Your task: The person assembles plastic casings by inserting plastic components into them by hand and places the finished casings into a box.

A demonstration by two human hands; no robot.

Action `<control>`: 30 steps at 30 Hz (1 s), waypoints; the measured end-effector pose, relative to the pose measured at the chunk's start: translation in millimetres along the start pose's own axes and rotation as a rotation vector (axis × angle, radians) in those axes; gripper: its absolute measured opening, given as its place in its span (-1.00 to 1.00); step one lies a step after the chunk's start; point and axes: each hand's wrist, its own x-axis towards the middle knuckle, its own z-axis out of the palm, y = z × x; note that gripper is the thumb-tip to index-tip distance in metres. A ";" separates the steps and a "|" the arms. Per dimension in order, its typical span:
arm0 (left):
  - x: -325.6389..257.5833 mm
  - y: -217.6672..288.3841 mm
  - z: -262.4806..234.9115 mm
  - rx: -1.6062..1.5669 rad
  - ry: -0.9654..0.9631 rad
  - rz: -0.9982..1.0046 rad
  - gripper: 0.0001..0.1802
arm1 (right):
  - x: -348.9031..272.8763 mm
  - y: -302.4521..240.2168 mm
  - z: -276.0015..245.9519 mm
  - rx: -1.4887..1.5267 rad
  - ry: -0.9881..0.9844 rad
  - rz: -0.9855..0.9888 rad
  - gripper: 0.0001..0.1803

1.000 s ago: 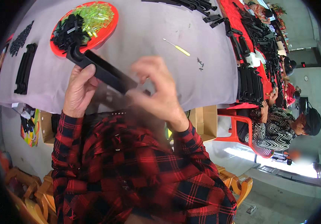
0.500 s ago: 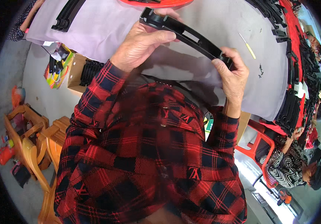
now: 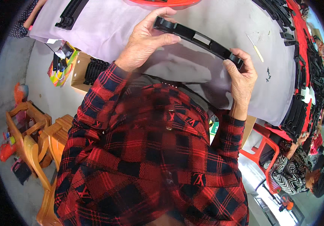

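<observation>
Over the table I hold a long, slightly curved black plastic part (image 3: 216,49) by both ends. It has a rectangular slot near its middle and rounded recesses toward the ends. My left hand (image 3: 141,43) is round its left end, thumb along the lower edge and a finger reaching above the top edge. At the other end, my right hand (image 3: 243,77) pinches the part between thumb and fingers. A screwdriver (image 3: 258,52) with a pale yellow handle lies on the table to the right, and near it is a cluster of small dark pieces (image 3: 268,74).
Pale cloth covers the table (image 3: 275,101). A red tray (image 3: 165,3) stands at the far edge; more black parts (image 3: 71,15) lie far left and along the right. A cardboard box (image 3: 80,71) holds black parts. Beside a red chair (image 3: 262,145), a person (image 3: 290,165) works at right.
The black part has shifted slightly right and lower in the picture, along with both hands. My left fingers have loosened from behind the part, one now raised above its top edge.
</observation>
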 end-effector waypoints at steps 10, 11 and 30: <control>14.3 -18.3 -5.5 0.762 0.111 0.460 -0.45 | 10.8 10.1 -5.2 -0.319 0.000 0.029 -0.73; 17.8 -18.4 -4.3 0.789 0.095 0.461 -0.48 | 14.4 11.4 -6.9 -0.267 0.019 0.071 -0.74; 36.6 -30.0 -0.6 1.059 0.080 0.524 -0.53 | 146.5 -17.8 81.2 -0.436 -0.210 -0.258 -0.72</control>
